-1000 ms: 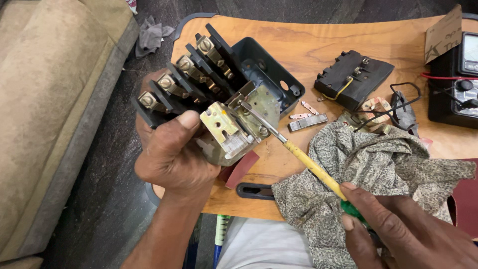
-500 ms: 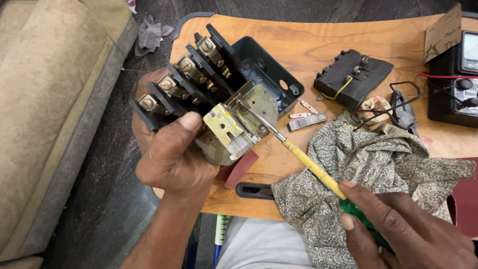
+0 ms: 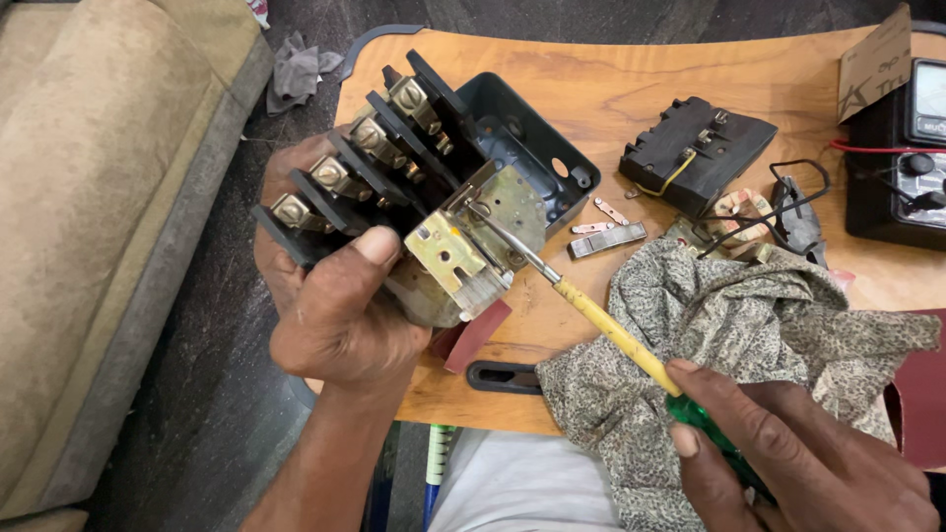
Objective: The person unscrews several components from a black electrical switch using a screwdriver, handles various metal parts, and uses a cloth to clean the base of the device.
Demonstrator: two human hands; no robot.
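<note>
We find the left hand (image 3: 340,315) closed around a black switch unit (image 3: 394,197), held tilted above the near left edge of the wooden bench (image 3: 611,89), with its row of brass terminals to the left and a brass-coloured metal bracket (image 3: 463,258) facing up. The right hand (image 3: 788,458) grips a screwdriver (image 3: 591,315) by its green handle; the yellow shaft slopes up and left, and the tip rests on the bracket, near the plated metal plate (image 3: 512,212) just behind it.

We judge the step in hand to be work on a fastener or clip at that bracket. The next move calls for the tip to stay seated while the left hand keeps the unit steady.

A patterned cloth (image 3: 749,325) lies under the right hand. A second black block (image 3: 695,153) and a meter (image 3: 902,148) sit far right, well apart.
</note>
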